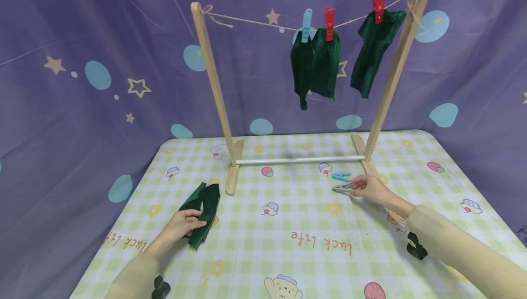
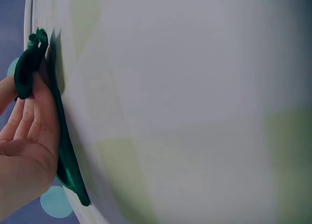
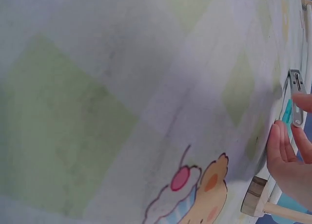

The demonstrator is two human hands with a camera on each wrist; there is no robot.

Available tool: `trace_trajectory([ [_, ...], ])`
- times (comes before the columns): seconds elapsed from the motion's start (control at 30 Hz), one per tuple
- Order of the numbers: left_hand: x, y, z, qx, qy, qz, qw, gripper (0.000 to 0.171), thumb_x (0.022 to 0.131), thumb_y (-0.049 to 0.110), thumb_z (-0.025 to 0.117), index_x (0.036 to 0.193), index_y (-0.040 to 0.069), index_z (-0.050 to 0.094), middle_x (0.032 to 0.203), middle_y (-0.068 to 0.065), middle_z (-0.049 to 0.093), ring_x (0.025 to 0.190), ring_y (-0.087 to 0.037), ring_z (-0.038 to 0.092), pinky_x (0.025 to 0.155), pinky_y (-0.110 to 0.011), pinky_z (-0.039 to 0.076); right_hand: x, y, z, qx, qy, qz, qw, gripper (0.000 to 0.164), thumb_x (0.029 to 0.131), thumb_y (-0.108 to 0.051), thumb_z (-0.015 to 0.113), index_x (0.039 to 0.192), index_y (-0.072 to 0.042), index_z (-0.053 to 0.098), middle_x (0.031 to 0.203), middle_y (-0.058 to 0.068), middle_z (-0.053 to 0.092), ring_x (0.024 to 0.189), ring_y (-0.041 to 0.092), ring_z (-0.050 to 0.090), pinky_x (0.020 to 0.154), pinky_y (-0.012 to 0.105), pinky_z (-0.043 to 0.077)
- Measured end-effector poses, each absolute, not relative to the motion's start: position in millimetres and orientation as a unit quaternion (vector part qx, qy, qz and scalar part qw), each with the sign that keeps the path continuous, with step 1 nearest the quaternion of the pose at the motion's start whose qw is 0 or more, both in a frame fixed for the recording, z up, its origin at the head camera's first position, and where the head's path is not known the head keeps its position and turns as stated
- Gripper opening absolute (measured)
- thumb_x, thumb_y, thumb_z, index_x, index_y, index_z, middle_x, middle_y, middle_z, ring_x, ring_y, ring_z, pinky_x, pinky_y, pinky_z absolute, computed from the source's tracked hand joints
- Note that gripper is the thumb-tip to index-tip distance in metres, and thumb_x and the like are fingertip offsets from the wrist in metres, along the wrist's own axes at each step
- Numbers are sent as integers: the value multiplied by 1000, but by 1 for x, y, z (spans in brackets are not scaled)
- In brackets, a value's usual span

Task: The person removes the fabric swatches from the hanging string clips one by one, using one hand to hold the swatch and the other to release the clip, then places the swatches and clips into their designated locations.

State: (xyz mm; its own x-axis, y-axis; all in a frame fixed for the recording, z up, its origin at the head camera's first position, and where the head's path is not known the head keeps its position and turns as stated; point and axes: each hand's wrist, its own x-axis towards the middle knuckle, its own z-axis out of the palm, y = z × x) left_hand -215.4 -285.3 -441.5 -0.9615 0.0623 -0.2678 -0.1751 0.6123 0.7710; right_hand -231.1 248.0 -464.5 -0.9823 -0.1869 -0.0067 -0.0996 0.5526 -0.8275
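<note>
My left hand (image 1: 181,226) is at the left of the table, pinching a dark green velvet garment (image 1: 211,205) between thumb and fingers. In the left wrist view, one fold of the garment (image 2: 30,70) rises at the fingertips, while the rest hangs along the back of the fingers near the tabletop. On the right, my right hand (image 1: 370,189) pinches a grey clothespin (image 1: 341,188) close over the table. The right wrist view shows this clothespin (image 3: 296,95) between thumb and forefinger. Just behind it lies a teal clothespin (image 1: 341,177).
A wooden stand (image 1: 214,79) with a white crossbar (image 1: 300,160) is at the back. From its string (image 1: 255,21) hang several green velvet pieces (image 1: 327,66), held by a blue clothespin (image 1: 306,24) and red clothespins (image 1: 329,22). A checked cloth (image 1: 247,253) covers the table.
</note>
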Motion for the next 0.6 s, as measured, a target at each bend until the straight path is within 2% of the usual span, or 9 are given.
trace_trajectory([
  [0.1,-216,-285,-442,-33,889,435,136,49,76,15,69,114,-10,52,70,0,62,58,-12,50,51,-28,46,-232,247,-466,-82,882,-462,50,36,73,0,66,101,18,52,85,18,59,74,14,55,61,18,47],
  [0.23,-216,-285,-443,-33,892,430,134,47,75,14,69,112,-10,53,74,-3,64,59,-12,51,52,-28,46,-232,246,-466,-82,885,-456,51,36,72,0,67,100,18,53,82,15,58,70,11,52,57,17,45],
  [0.4,-215,-286,-444,-35,891,432,133,47,75,13,70,111,-11,53,78,-7,66,60,-13,53,52,-28,47,-232,246,-466,-79,888,-449,53,37,71,0,67,101,18,53,81,13,58,68,10,50,54,19,44],
  [0.6,-214,-290,-445,-22,888,439,135,48,75,16,70,112,-9,54,78,-6,65,60,-15,54,52,-30,48,-232,248,-467,-89,887,-450,53,39,71,1,67,103,18,53,82,14,58,69,14,52,55,20,46],
])
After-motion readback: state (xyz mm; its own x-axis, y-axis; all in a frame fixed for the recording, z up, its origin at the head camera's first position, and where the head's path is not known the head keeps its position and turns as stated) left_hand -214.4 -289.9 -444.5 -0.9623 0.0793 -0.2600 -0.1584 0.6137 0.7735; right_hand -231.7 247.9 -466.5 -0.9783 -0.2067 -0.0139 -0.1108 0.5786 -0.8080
